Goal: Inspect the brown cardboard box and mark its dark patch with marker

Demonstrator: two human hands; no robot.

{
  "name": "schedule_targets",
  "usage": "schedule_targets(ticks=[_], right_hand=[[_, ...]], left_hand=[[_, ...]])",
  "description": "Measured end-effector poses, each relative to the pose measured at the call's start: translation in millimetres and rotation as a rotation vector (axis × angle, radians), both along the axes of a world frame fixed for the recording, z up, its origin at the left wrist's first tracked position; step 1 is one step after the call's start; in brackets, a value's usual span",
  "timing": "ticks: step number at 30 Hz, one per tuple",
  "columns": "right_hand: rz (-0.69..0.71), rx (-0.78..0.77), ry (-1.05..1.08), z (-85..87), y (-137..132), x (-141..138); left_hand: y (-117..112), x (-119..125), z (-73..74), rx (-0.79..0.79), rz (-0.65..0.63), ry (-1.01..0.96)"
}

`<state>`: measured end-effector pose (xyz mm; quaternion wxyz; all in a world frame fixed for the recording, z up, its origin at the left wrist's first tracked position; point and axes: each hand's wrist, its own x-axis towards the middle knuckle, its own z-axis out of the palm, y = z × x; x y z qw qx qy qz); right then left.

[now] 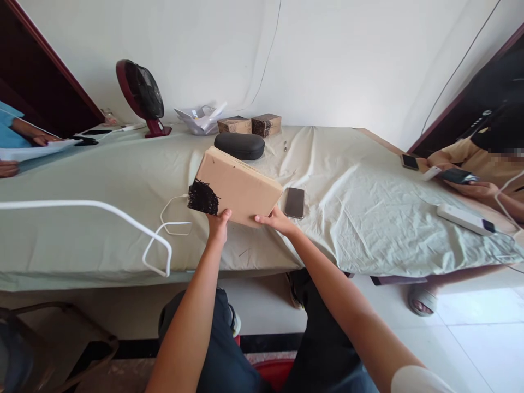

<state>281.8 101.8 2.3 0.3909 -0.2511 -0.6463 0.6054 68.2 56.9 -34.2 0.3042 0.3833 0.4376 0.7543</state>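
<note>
A brown cardboard box [241,185] with a black scribbled patch on its left corner is held tilted over the table. My left hand [220,224] grips its lower edge near the patch, thumb on the near face. Around the lower right corner my right hand [276,220] is closed, its thumb also on the near face. The other fingers are hidden behind and beneath the box. Just to the right of the box lies a dark phone [295,202]. A black oval zip case [239,146] sits behind it.
Two small cardboard boxes [266,125], a plastic bag of papers [202,117] and a red fan [143,98] stand along the wall. White cable [102,205] crosses the left front. A power strip [465,219] lies right. People sit at both ends, one holding a phone [457,175].
</note>
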Motion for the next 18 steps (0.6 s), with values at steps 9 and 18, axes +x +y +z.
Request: schedule_targets(ticks=[9, 18], right_hand=[[0.012, 0.047, 0.006, 7.5, -6.4, -2.3], [-0.011, 0.050, -0.001, 6.7, -7.2, -5.0]], left_hand=[[-10.9, 9.4, 10.4, -0.061, -0.088, -0.136], [-13.3, 10.4, 16.5, -0.085, -0.140, -0.151]])
